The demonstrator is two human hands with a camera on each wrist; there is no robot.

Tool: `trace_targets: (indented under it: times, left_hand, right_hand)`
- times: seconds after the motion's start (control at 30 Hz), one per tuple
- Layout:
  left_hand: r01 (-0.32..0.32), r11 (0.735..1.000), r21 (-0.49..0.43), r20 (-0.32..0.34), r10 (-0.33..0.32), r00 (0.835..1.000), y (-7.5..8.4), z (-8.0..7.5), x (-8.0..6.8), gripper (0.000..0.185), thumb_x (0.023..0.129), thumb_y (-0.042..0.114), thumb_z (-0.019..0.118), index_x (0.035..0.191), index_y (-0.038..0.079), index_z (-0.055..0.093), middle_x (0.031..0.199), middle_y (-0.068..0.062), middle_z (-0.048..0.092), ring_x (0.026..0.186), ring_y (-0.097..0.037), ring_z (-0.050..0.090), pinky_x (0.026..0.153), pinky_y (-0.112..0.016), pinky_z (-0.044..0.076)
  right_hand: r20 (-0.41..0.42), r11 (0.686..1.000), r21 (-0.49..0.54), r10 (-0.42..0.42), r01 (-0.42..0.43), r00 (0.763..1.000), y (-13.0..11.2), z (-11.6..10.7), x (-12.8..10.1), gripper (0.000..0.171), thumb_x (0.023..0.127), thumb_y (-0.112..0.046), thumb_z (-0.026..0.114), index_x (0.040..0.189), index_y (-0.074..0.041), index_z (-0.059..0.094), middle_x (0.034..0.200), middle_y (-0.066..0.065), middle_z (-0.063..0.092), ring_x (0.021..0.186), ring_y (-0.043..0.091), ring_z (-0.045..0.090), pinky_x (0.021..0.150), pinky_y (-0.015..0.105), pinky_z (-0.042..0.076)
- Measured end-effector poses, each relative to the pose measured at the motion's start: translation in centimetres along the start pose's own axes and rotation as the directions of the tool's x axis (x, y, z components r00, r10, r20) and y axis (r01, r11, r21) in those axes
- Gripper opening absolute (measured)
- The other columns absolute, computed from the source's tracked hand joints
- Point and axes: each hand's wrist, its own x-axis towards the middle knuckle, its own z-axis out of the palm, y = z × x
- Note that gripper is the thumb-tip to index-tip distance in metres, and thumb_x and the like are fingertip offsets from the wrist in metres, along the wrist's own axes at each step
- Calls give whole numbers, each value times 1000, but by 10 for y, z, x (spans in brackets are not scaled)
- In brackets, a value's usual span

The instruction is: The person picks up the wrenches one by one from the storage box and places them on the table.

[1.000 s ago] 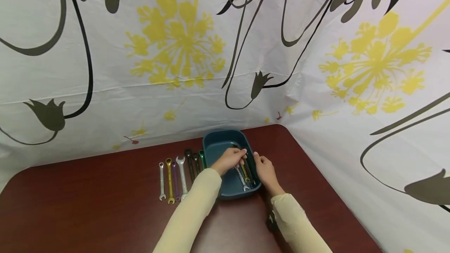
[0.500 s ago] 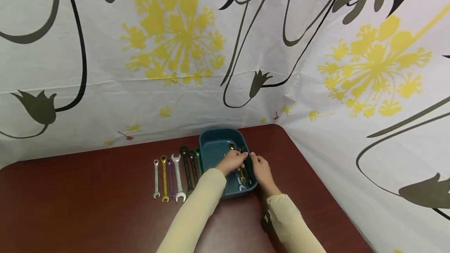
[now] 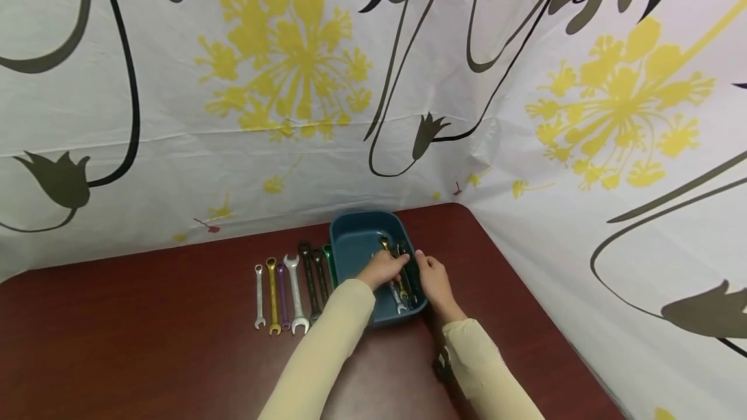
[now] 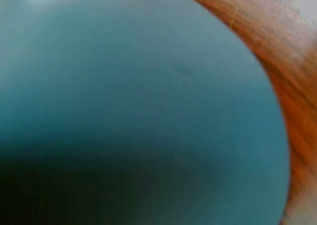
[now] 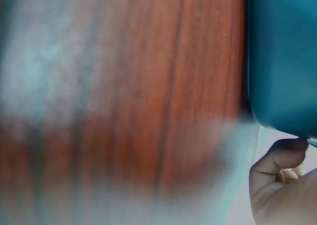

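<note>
A blue plastic tray [image 3: 378, 317] stands on the table with several combination wrenches [image 3: 399, 295] lying along its right side. My left hand [image 3: 382, 269] reaches over the near left part of the tray. Its fingers are curled down among the wrenches, pinching a dark wrench [image 3: 403, 249] near its upper end; the fingertips are partly hidden. At the tray's right wall, my right hand [image 3: 436, 284] grips the rim, and in the right wrist view its thumb [image 5: 290, 153] presses against the edge. The left wrist view is filled by the tray wall [image 4: 148, 86].
Left of the tray, several wrenches lie side by side in a row, among them a silver one [image 3: 295, 293], a gold one [image 3: 273, 297] and a purple one [image 3: 283, 297]. The brown table [image 3: 146, 329] meets a patterned white cloth [image 3: 175, 193] behind and at right.
My left hand has sunk slightly lower into the tray, over the wrenches. The right hand stays at the tray's right rim. The head view has shifted a little.
</note>
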Motion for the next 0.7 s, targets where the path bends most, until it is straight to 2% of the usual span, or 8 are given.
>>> trace_targets:
  times: [0.13, 0.3, 0.47, 0.7]
  left_hand:
    - [9, 1000, 20, -11, -9, 1000, -1, 0, 2, 44, 98, 30, 54, 82, -8, 69, 62, -7, 62, 47, -11, 49, 63, -31, 49]
    - [27, 1000, 12, -14, -26, 1000, -3, 1, 5, 35, 95, 23, 57, 84, -8, 69, 57, -4, 58, 43, -10, 47, 53, -24, 43]
    - [24, 1000, -18, 11, -24, 1000, -4, 2, 5, 30, 93, 18, 61, 83, -9, 68, 54, 0, 54, 41, -8, 46, 51, -21, 41]
    - [34, 999, -11, 74, -33, 997, -5, 1, 2, 25, 91, 14, 64, 80, -7, 68, 49, 2, 52, 41, -7, 45, 51, -21, 40]
  right_hand:
    - [0, 1000, -5, 2, -2, 1000, -1, 0, -1, 44, 103, -44, 38, 73, -12, 39, 62, -1, 31, 54, 14, 30, 52, 29, 29]
    - [10, 1000, 2, 10, -10, 1000, -1, -1, 0, 46, 102, -48, 37, 75, -11, 40, 63, -1, 32, 56, 15, 32, 54, 29, 31]
    - [7, 1000, 3, 11, -11, 1000, -1, -1, 0, 44, 102, -46, 37, 75, -11, 41, 64, -1, 32, 56, 15, 32, 54, 29, 31]
    - [-1, 1000, 0, 6, -6, 1000, 0, 1, 1, 44, 102, -46, 38, 74, -12, 40, 62, -1, 31, 56, 14, 31, 54, 28, 30]
